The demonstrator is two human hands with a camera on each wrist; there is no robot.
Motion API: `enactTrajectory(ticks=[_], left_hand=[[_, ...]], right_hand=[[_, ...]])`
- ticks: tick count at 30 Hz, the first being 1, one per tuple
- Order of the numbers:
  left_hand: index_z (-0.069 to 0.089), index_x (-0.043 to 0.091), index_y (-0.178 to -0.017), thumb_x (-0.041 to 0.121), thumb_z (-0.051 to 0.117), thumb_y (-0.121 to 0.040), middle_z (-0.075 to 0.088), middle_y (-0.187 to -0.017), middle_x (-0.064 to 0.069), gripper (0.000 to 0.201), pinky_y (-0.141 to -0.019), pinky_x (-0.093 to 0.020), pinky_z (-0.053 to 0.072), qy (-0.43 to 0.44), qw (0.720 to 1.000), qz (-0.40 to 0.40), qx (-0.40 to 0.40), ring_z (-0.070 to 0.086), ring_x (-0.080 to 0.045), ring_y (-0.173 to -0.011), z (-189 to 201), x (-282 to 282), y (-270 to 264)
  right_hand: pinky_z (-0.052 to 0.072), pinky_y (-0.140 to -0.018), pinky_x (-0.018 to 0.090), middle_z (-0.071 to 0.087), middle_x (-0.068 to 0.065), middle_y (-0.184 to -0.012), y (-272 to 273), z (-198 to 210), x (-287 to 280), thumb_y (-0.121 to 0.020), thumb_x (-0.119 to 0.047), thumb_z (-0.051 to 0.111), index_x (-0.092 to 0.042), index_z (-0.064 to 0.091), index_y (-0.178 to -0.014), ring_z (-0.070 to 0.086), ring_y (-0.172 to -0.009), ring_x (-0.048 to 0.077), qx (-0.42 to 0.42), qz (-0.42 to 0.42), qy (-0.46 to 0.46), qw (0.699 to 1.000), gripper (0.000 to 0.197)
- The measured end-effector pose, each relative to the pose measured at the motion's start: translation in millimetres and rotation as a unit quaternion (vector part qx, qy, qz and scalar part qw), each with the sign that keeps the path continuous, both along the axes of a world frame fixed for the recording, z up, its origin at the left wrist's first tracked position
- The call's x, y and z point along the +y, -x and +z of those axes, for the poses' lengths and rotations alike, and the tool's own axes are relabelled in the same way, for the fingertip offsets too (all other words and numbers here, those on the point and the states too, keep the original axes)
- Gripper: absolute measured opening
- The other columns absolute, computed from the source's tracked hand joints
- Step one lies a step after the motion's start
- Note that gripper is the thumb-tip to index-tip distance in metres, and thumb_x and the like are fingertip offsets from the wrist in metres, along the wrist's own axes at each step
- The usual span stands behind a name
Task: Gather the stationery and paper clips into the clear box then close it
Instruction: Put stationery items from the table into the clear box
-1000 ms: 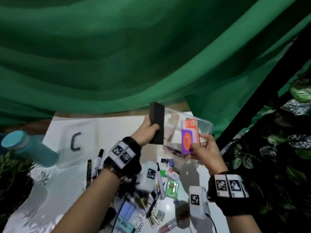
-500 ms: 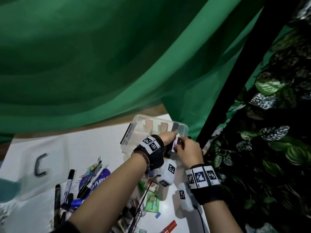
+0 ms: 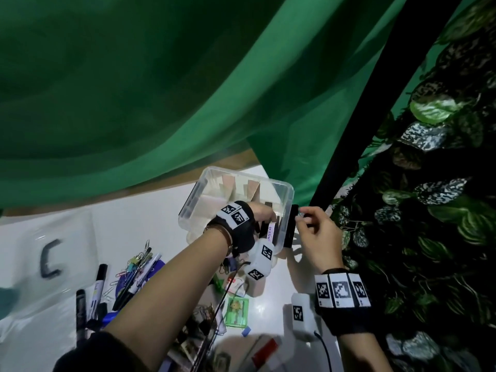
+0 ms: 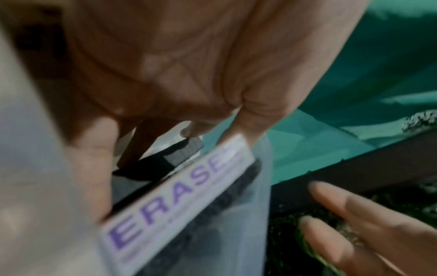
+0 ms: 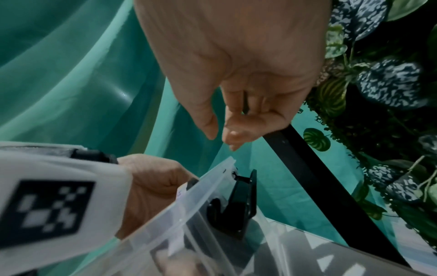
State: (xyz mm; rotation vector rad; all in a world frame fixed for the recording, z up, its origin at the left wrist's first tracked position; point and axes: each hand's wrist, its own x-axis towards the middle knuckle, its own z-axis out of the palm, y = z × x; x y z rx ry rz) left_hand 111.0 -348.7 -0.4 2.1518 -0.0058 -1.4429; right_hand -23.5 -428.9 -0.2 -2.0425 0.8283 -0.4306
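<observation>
Green drapery hung over the white table [image 3: 166, 229] where you worked, with patterned foliage crowding the right side. Your left hand [image 3: 261, 212] reached inside the clear box [image 3: 287, 194], a lidless, see-through plastic tub with rounded corners standing at the table's far right edge. Its thumb and fingers were curled round a flat packet with a white edge strip printed "ERASER" [image 4: 175, 201] in purple capitals, held against the box's right wall. A dark block lay beneath your fingertips; what it was could not be told. Pale brown cards stood upright along the box's far side. A black latch [image 3: 291, 226] hung loose on the outside of the right wall. Your right hand [image 3: 316, 234] hovered just beside that latch, outside the box, fingers loosely curled and holding nothing, thumb and forefinger close together. Black markers [image 3: 96, 288], pens and paper clips [image 3: 134, 261] lay heaped on the table near your left forearm, well apart from the box. A green card packet [image 3: 236, 310] and a red item [image 3: 265, 350] lay nearer you.
</observation>
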Motion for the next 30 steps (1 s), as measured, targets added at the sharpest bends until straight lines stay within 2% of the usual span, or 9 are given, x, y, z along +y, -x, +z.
enactTrajectory(ticks=[5,9,11,13,15,18,24,27,30], left_hand=[[0.046,0.009,-0.072,0.034,0.041,-0.099,0.047,-0.064,-0.009,0.037,-0.043,-0.022,0.037,0.069,0.992,0.085,0.064,0.047,-0.019,-0.045,0,14,-3],[0.052,0.011,-0.076,0.069,0.026,-0.088,0.048,-0.062,-0.004,0.065,-0.054,-0.023,0.036,0.112,0.975,0.159,0.104,0.043,-0.016,-0.052,-2,26,-13],[0.058,0.005,-0.089,0.075,0.02,-0.085,0.053,-0.061,-0.004,0.079,-0.051,-0.02,0.039,0.13,0.968,0.186,0.107,0.046,-0.015,-0.047,-4,29,-15],[0.054,-0.002,-0.122,0.08,0.013,-0.081,0.068,-0.086,-0.007,0.1,-0.052,-0.02,0.043,0.129,0.967,0.18,0.123,0.055,-0.015,-0.054,-5,30,-15],[0.058,0.002,-0.115,0.079,0.009,-0.082,0.072,-0.095,-0.011,0.097,-0.059,-0.019,0.053,0.138,0.971,0.169,0.093,0.067,-0.015,-0.065,-5,29,-12],[0.048,0.012,-0.065,0.07,0.012,-0.088,0.052,-0.033,0.0,0.072,-0.033,-0.009,0.038,0.183,0.949,0.244,0.076,0.048,-0.011,-0.024,7,24,-6],[0.053,0.006,-0.068,0.074,0.008,-0.086,0.063,-0.048,-0.005,0.083,-0.039,-0.011,0.041,0.187,0.939,0.28,0.072,0.054,-0.008,-0.036,-12,17,-10],[0.059,0.001,-0.11,0.083,0.006,-0.077,0.067,-0.097,-0.011,0.103,-0.059,-0.018,0.051,0.175,0.947,0.251,0.095,0.065,-0.013,-0.066,-11,13,-9],[0.056,0.005,-0.079,0.081,0.022,-0.079,0.063,-0.064,-0.011,0.083,-0.044,-0.013,0.039,0.156,0.944,0.286,0.05,0.054,-0.014,-0.046,-12,12,-7]], right_hand=[[0.042,-0.09,0.023,0.047,0.001,-0.101,-8,4,3,-0.086,-0.006,0.055,-0.017,0.064,-0.119,0.053,-0.096,0.018,0.055,0.157,0.037,0.985,0.036],[0.045,-0.093,0.037,0.037,-0.003,-0.104,-17,10,8,-0.078,-0.031,0.071,-0.018,0.057,-0.126,0.042,-0.109,0.017,0.144,0.215,0.136,0.956,0.052],[0.044,-0.087,0.034,0.032,-0.002,-0.104,-23,17,13,-0.07,-0.037,0.078,-0.022,0.05,-0.131,0.039,-0.11,0.018,0.186,0.215,0.18,0.942,0.068],[0.044,-0.085,0.033,0.034,0.001,-0.11,-30,21,17,-0.066,-0.034,0.081,-0.028,0.043,-0.135,0.038,-0.112,0.021,0.204,0.214,0.198,0.935,0.079],[0.047,-0.082,0.034,0.036,0.003,-0.117,-38,23,22,-0.065,-0.032,0.081,-0.029,0.051,-0.127,0.039,-0.113,0.023,0.211,0.217,0.232,0.924,0.069],[0.046,-0.07,0.031,0.038,0.0,-0.113,-46,25,21,-0.062,-0.049,0.076,-0.023,0.063,-0.108,0.037,-0.107,0.02,0.207,0.224,0.305,0.902,0.055],[0.035,-0.094,0.042,0.036,-0.002,-0.109,-58,23,1,-0.076,-0.068,0.05,-0.024,0.065,-0.111,0.033,-0.109,0.019,0.298,0.25,0.306,0.869,0.058],[0.034,-0.092,0.042,0.045,0.0,-0.116,-67,20,6,-0.082,-0.042,0.062,-0.023,0.066,-0.111,0.037,-0.114,0.022,0.264,0.203,0.363,0.87,0.034],[0.03,-0.086,0.04,0.062,-0.005,-0.104,-74,19,15,-0.085,-0.024,0.059,-0.021,0.071,-0.096,0.041,-0.112,0.018,0.26,0.201,0.402,0.854,0.016]])
